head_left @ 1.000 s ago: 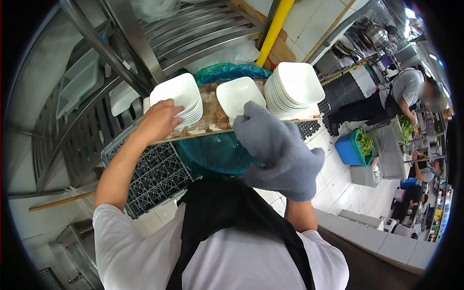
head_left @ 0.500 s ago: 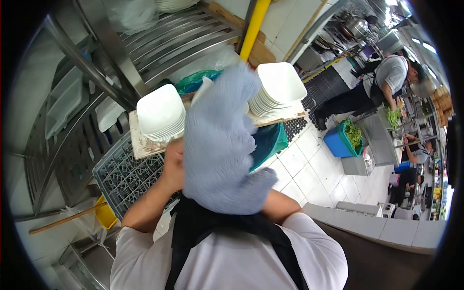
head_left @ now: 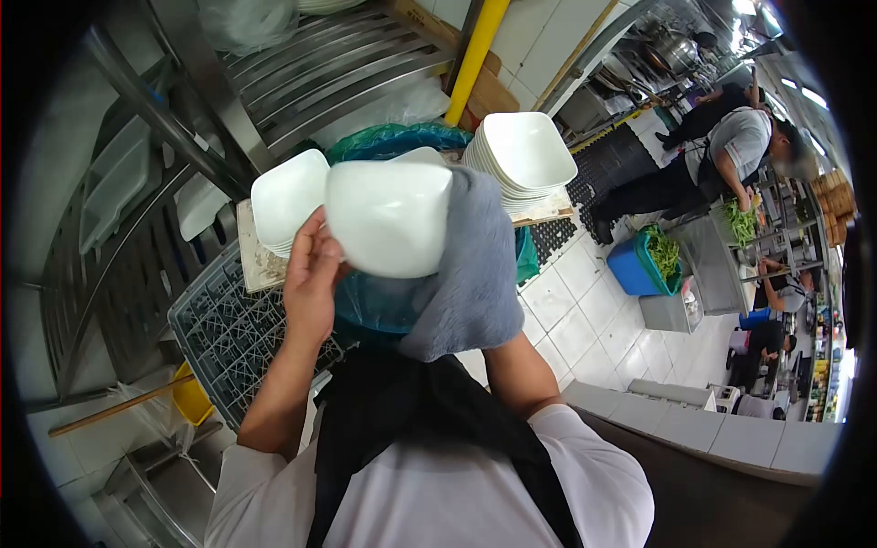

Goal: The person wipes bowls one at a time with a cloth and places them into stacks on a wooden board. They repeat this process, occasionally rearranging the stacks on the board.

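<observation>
A white squarish bowl (head_left: 388, 219) is held up in front of me, tilted with its smooth outside in view. My left hand (head_left: 312, 274) grips its left edge, thumb and fingers closed on the rim. On the bowl's right side hangs a grey cloth (head_left: 470, 265); it covers my right hand, whose fingers are hidden, and only the right forearm (head_left: 519, 373) shows below. Behind are a left stack of white bowls (head_left: 290, 196) and a taller right stack (head_left: 530, 155), both on a worn board (head_left: 258, 271). Part of another white dish (head_left: 420, 155) shows between them.
Under the board stands a bin lined with blue-green plastic (head_left: 375, 306). A grey dish rack (head_left: 233, 320) is at lower left, metal shelving (head_left: 338, 82) behind. To the right, a co-worker (head_left: 731, 146) handles greens near a blue bin (head_left: 637, 267).
The cloth, blurred and spread before the stacks earlier, has moved right and down. The white bowl now shows in my left hand, which has come into view from behind the cloth.
</observation>
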The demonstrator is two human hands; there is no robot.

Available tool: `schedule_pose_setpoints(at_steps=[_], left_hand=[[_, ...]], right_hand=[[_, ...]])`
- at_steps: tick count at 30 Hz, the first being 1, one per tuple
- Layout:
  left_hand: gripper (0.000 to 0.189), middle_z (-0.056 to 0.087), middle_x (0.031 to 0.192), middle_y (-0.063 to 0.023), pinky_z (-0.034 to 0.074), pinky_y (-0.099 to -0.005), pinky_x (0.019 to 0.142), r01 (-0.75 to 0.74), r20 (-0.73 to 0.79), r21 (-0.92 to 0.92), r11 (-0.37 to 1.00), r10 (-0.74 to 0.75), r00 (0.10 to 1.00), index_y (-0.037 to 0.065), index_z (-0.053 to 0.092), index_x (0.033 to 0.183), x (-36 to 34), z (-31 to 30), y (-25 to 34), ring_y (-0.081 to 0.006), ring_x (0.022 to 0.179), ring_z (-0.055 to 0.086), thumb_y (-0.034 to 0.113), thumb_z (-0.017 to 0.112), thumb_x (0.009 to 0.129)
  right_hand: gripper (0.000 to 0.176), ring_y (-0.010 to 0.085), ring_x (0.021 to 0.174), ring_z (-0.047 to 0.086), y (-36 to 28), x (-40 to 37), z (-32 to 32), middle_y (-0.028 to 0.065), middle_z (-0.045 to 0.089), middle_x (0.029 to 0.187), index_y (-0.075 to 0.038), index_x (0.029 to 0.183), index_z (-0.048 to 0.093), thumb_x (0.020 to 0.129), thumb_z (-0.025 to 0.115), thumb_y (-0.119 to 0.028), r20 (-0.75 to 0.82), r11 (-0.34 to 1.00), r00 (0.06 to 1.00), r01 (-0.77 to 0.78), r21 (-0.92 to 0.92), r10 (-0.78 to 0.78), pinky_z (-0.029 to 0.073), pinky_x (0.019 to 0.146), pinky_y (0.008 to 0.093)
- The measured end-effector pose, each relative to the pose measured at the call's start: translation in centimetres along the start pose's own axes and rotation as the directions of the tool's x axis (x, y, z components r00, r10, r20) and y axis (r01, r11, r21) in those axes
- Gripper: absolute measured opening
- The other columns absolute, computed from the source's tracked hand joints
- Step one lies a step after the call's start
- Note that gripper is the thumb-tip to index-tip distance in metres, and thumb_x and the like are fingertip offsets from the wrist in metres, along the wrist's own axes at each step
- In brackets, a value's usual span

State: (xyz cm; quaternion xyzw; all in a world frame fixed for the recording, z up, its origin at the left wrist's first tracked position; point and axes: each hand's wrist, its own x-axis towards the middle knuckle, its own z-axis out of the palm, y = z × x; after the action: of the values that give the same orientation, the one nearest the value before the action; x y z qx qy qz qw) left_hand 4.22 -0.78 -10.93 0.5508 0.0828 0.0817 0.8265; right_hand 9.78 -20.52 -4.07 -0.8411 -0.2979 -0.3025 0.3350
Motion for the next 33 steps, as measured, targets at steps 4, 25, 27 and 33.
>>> schedule_pose_setpoints(at_steps=[4,25,27,33], left_hand=[[0.057,0.051,0.139,-0.0096,0.051,-0.0403,0.095,0.299,0.180,-0.360,0.884,-0.248,0.952,0.010,0.036,0.148,-2.5,2.3,1.1,-0.0247,0.122,0.055,0.039,0.051,0.102],[0.054,0.058,0.125,-0.0155,0.045,-0.0365,0.098,0.228,0.188,-0.138,0.964,-0.200,0.962,-0.004,0.043,0.139,1.6,2.3,-3.4,-0.0246,0.113,0.057,0.015,0.049,0.089],[0.053,0.060,0.122,-0.0150,0.047,-0.0357,0.095,0.216,0.056,-0.170,0.962,-0.209,0.976,-0.004,0.045,0.137,2.7,2.6,-4.6,-0.0237,0.109,0.060,0.014,0.051,0.087],[0.046,0.060,0.125,-0.0133,0.046,-0.0338,0.097,-0.010,-0.139,-0.051,0.999,0.003,0.990,-0.002,0.050,0.136,7.1,3.3,-8.7,-0.0228,0.111,0.059,0.016,0.054,0.094]], right_hand=[[0.053,0.0402,0.101,0.055,-2.7,-0.3,-1.7,0.0195,0.053,0.111,-0.003,0.121,0.054,0.074,0.070,-0.018,0.322,0.984,0.930,-0.160,-0.076,0.176,0.050,0.087,0.0467],[0.077,0.0396,0.104,0.055,-2.7,-2.2,-2.3,0.0166,0.050,0.119,-0.011,0.130,0.054,0.059,0.080,-0.021,0.776,0.927,0.536,-0.336,-0.163,0.331,0.046,0.094,0.0431],[0.078,0.0396,0.104,0.055,-2.0,-1.7,-3.7,0.0165,0.050,0.119,-0.011,0.130,0.054,0.058,0.080,-0.021,0.800,0.913,0.502,-0.387,-0.130,0.327,0.046,0.094,0.0429],[0.062,0.0317,0.107,0.052,-1.4,-3.0,-9.6,0.0081,0.053,0.120,-0.018,0.110,0.070,0.051,0.087,-0.028,0.416,0.955,0.860,-0.248,-0.165,0.296,0.047,0.088,0.0420]])
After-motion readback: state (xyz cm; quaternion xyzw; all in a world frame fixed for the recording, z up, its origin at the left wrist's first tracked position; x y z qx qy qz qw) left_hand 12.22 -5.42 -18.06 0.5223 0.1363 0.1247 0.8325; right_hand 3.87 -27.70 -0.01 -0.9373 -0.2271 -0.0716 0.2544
